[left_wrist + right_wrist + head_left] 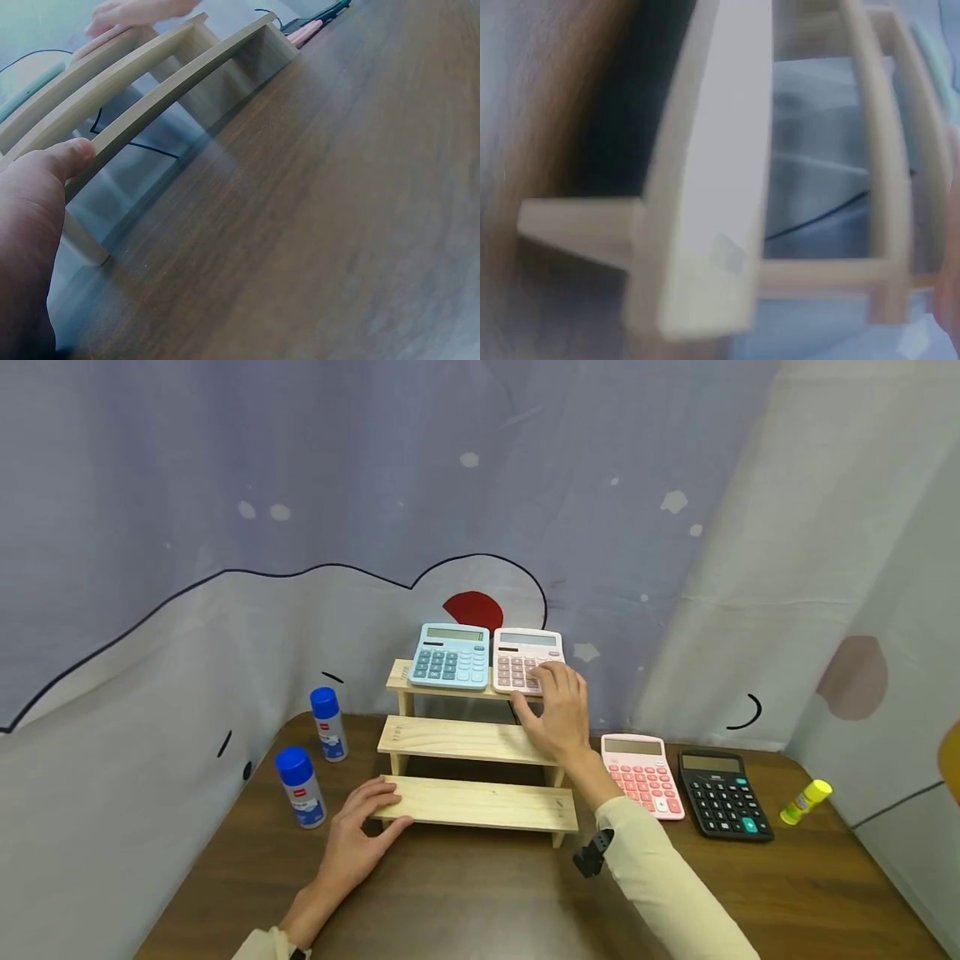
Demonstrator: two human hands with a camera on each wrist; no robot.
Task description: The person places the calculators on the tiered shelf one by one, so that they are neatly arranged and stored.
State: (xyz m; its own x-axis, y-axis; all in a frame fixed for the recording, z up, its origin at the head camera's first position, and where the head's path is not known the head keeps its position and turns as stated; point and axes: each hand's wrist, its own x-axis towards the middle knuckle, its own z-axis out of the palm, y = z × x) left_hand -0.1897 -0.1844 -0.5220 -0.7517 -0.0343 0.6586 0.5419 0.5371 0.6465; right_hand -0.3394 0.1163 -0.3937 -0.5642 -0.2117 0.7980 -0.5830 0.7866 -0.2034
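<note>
My left hand (358, 833) rests on the left end of the lowest shelf of a three-tier wooden stand (480, 802), thumb spread along the front edge. In the left wrist view, its thumb (75, 152) touches that board. My right hand (558, 710) reaches over the stand to a pale pink calculator (527, 641) on the top shelf. Its loosely bent fingers cover the calculator's lower right corner, and the thumb is by the lower edge. A light blue calculator (448, 656) leans back beside it on the left. The right wrist view is blurred, with the hand at its right edge.
Right of the stand lie a pink calculator (642, 777), a black calculator (723, 795) and a yellow glue stick (806, 802). Two blue-capped bottles (301, 787) (329, 724) stand on the left. A patterned curtain (300, 485) hangs behind the wooden table (480, 893).
</note>
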